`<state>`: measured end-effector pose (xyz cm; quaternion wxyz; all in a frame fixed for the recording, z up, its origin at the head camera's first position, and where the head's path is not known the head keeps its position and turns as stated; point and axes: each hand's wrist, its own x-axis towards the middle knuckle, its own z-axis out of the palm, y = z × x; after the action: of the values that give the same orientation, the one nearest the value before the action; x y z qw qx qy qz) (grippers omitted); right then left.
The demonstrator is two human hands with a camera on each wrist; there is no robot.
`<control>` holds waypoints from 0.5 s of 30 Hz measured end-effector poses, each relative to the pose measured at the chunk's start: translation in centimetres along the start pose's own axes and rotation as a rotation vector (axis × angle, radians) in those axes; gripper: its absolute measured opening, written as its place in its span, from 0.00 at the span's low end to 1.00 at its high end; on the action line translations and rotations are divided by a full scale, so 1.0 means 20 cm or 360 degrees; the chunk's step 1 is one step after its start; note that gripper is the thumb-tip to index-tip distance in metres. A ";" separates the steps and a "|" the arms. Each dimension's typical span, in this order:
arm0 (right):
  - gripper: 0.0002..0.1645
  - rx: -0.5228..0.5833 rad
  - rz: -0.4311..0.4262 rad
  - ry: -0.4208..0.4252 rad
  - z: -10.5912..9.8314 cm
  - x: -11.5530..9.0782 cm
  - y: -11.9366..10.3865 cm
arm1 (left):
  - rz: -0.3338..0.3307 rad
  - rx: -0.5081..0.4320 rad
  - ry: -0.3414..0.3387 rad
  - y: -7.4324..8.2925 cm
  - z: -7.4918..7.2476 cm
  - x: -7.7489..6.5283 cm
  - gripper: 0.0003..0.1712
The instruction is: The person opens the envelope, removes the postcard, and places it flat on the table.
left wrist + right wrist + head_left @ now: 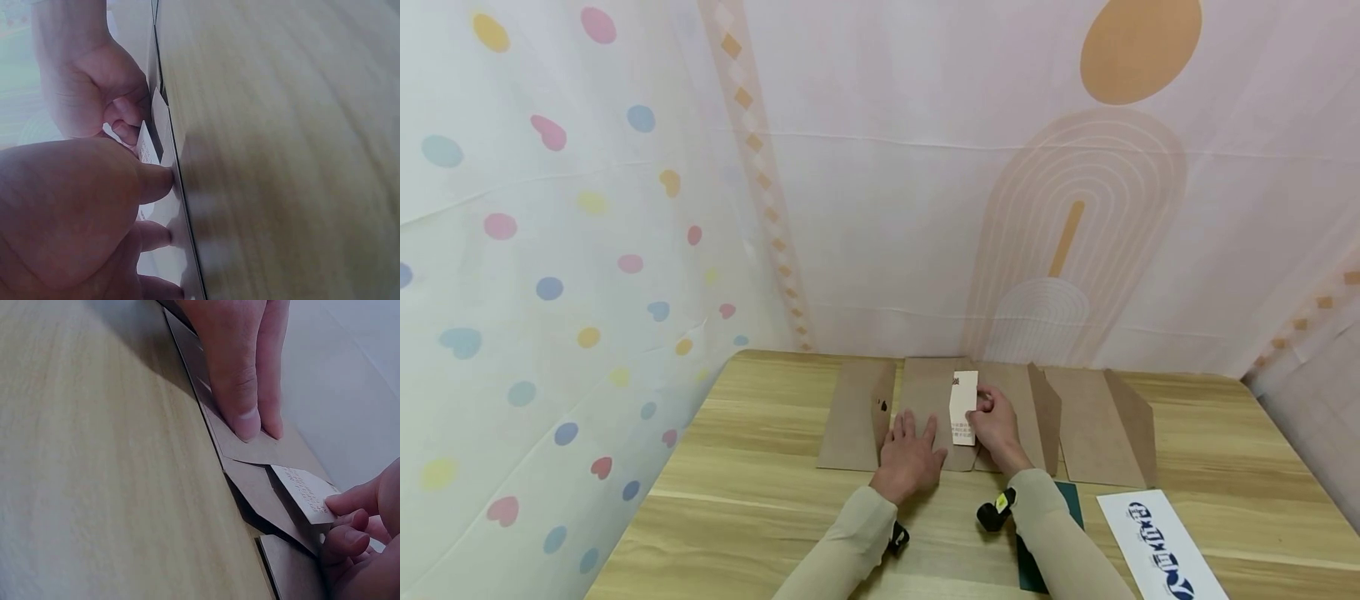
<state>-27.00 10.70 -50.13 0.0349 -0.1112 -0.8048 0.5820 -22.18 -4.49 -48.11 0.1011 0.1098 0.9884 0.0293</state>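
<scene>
Several brown cardboard sheets with angled side flaps lie in a row along the back of the table. My left hand (912,458) rests with spread fingers on the second brown sheet (925,387) from the left, fingertips pressing its surface in the left wrist view. Beside it, my right hand (997,425) pinches the edge of a narrow cream-white flap (964,404) between thumb and fingers. Small printed text and a dark square mark show on this flap. In the right wrist view the flap (304,490) stands tilted up over the brown card.
Another brown sheet (853,408) lies at the left, two more (1093,425) to the right. A dark green card (1030,558) is partly hidden under my right forearm. A white card with blue lettering (1123,533) lies at the front right. A patterned curtain (880,233) hangs behind the table.
</scene>
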 end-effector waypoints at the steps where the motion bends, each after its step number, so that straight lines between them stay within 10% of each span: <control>1: 0.34 -0.0004 0.0000 -0.0001 0.00 0.00 0.00 | 0.0001 -0.0007 0.0000 0.00 0.00 0.00 0.34; 15: 0.33 -0.0016 -0.0038 0.0016 -0.01 0.00 0.01 | -0.0009 0.0019 -0.0004 0.01 0.01 0.01 0.34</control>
<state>-26.95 10.99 -50.17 0.0455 -0.1047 -0.8089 0.5768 -22.26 -4.30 -48.27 0.1017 0.1078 0.9887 0.0229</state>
